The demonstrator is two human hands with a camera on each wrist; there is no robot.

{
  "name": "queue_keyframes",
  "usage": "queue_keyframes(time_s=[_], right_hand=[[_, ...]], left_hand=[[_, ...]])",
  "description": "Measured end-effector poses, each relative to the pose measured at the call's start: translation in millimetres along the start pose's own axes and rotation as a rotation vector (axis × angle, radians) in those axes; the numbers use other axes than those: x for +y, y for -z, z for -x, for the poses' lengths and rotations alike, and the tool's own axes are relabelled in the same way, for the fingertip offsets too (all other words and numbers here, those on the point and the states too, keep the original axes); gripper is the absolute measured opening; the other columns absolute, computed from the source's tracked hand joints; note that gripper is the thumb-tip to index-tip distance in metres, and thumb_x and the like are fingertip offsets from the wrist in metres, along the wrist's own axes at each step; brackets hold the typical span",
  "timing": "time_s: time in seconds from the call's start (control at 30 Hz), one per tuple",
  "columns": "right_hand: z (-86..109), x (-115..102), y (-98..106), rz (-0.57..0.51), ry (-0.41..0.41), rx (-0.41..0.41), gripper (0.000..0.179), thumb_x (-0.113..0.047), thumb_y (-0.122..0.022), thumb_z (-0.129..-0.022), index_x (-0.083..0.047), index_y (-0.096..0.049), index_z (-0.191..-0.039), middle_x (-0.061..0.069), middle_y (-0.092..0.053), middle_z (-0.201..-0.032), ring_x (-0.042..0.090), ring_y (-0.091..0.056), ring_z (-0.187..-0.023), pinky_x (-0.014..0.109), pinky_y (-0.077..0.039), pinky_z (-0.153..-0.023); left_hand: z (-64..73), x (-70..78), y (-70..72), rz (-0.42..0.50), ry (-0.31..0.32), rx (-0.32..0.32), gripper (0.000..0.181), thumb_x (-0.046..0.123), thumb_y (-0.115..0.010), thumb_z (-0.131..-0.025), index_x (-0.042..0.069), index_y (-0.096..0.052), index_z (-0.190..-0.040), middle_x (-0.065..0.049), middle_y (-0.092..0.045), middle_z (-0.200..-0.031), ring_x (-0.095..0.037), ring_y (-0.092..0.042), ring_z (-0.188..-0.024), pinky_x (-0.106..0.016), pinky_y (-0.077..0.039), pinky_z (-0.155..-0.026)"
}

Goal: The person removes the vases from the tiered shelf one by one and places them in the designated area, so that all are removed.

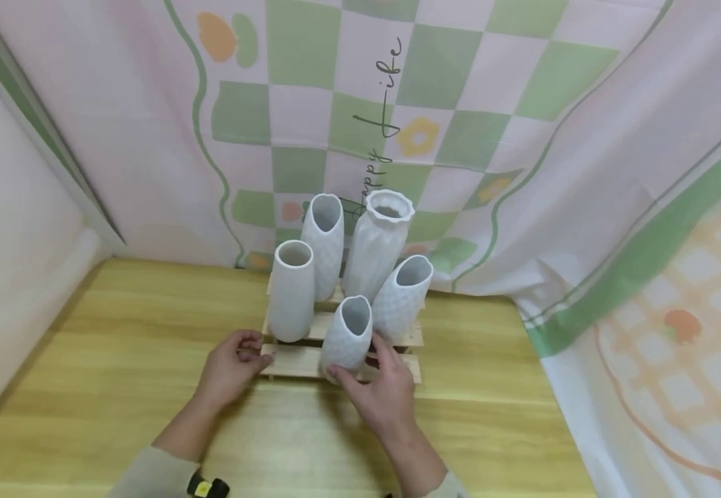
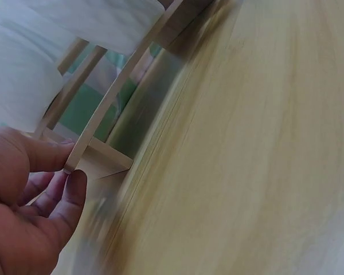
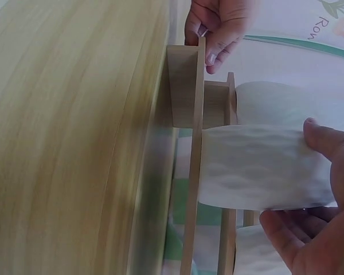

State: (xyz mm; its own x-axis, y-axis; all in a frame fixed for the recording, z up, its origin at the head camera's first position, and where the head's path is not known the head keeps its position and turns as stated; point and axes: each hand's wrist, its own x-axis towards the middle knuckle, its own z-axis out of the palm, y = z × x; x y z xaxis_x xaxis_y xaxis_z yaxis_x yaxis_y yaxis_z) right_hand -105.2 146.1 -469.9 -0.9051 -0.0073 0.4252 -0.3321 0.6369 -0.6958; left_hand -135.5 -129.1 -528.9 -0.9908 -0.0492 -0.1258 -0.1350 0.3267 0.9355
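Head view: the right hand [image 1: 390, 391] grasps the small white vase [image 1: 346, 346] between thumb and fingers, the foot resting against the front slat [image 1: 292, 361] and the long axis upright, square to the slat. From that grip the vase lies just to the left, so the right hand is nearer. The left hand [image 1: 230, 366] pinches the slat's left end, apart from the vase. Behind, four other vases, among them a ruffle-rimmed vase [image 1: 378, 249], stand on the wooden rack [image 1: 320, 325].

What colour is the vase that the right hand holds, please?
The vase is white, seen best in the head view.
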Motion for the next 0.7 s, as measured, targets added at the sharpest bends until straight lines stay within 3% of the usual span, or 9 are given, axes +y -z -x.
queue_keyframes(time_s=[0.23, 0.7], right_hand=[[1.3, 5.6, 0.5, -0.015, 0.073, 0.063, 0.074, -0.032, -0.099, -0.068, -0.010, -0.065, -0.130, 0.003, -0.071, -0.114, 0.017, -0.072, -0.092, 0.027, -0.064, -0.075], [11.1, 11.0, 38.1, -0.032, 0.083, 0.115, 0.071, -0.025, -0.100, -0.066, -0.008, -0.067, -0.126, 0.005, -0.074, -0.109, 0.017, -0.074, -0.083, 0.028, -0.064, -0.066]], left_hand=[[-0.5, -5.3, -2.7, -0.002, 0.004, 0.000, 0.042, 0.019, -0.081, -0.091, 0.005, -0.064, -0.126, -0.012, -0.068, -0.118, -0.025, -0.071, -0.102, -0.031, -0.060, -0.082], [4.6, -1.7, -2.5, 0.030, -0.021, -0.001, 0.040, 0.016, -0.079, -0.093, -0.001, -0.063, -0.126, -0.018, -0.067, -0.120, -0.031, -0.071, -0.106, -0.026, -0.061, -0.083]])
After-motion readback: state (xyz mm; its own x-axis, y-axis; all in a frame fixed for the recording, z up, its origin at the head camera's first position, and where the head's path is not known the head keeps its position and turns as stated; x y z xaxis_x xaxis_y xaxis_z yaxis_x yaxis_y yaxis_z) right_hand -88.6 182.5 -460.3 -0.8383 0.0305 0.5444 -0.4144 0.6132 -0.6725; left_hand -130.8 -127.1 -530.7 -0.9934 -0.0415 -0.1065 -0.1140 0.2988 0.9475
